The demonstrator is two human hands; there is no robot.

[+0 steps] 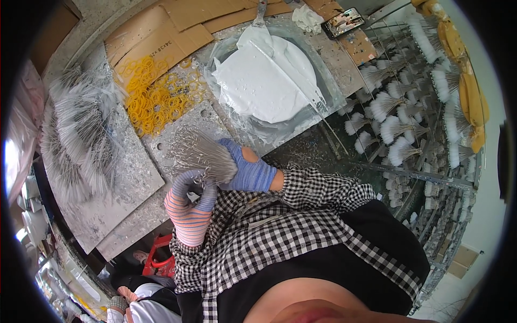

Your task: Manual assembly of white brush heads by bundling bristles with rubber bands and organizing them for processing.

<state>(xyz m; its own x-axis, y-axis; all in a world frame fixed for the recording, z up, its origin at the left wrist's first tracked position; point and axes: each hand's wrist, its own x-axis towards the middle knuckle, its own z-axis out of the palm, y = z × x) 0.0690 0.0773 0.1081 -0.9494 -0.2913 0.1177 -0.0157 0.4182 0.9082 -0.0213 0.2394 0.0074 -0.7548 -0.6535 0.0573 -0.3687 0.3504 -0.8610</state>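
Left hand point(189, 207), in a knitted glove striped orange and grey-blue: curled, with thumb and forefinger bent into a ring and touching the lower side of the grey bundle point(196, 148). Cannot tell whether clamped on it or only resting against it. Right hand point(250, 172), in a blue striped glove with a tan patch on the back: fingers closed around the gathered end of the same bundle, partly hidden behind it.

Left: raised from the lower edge, with the wrist below the knuckles. Right: reaching in from the right, with the wrist nearly level and the checkered sleeve point(318, 185) ending just behind the glove.

Held in front of the torso at the near edge of the desk point(347, 78), partly over a grey board point(219, 121) with round holes. Made up of many thin stems, packed tightly at the right hand, fanned toward the upper left, with bright tips.

Arranged around it: yellow rings point(156, 110) just beyond, loose bristle bundles point(89, 137) to the left, white paste point(264, 81) in a wide basin point(329, 99) to the upper right.
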